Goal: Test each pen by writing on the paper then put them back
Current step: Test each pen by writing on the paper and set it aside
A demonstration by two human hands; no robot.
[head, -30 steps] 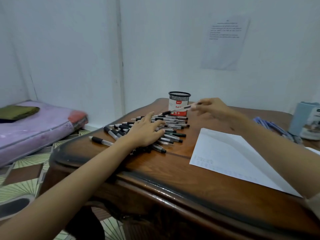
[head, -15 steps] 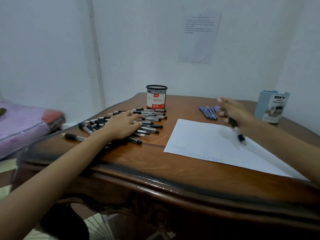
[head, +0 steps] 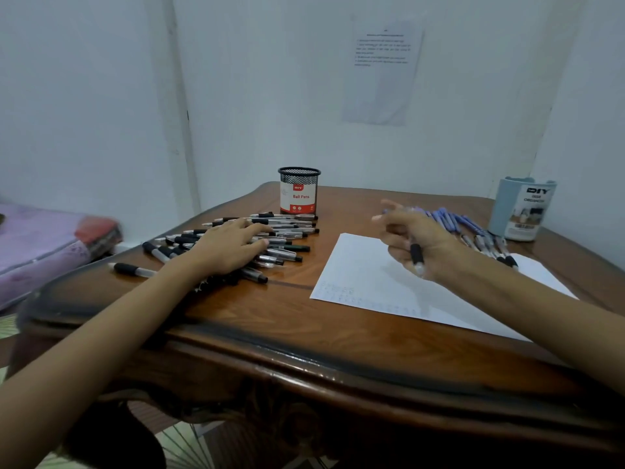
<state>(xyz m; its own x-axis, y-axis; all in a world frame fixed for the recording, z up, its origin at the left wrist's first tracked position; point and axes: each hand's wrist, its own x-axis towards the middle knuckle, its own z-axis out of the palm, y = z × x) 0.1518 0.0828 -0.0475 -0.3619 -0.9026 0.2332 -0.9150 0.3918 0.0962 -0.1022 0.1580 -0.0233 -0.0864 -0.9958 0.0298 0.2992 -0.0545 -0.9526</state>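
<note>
Left hand (head: pixel 230 247) palm down, fingers spread, right hand (head: pixel 417 236) raised (blurred), gripping a pen (head: pixel 416 254)

On the table (head: pixel 257 309), a heap of pens (head: pixel 287 245) lies at the left under the left hand (head: pixel 230 247), a pen cup (head: pixel 299 191) standing just behind it. A sheet of paper (head: pixel 358 275) lies to the right, the right hand (head: pixel 416 238) above it holding a pen (head: pixel 416 254). A row of pens (head: pixel 473 231) and a desk organiser (head: pixel 522 209) sit at the far right.

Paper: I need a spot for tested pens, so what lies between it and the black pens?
Only bare table, crossed by a dark seam, lies between the paper and the black pens, as the head view shows.
</note>
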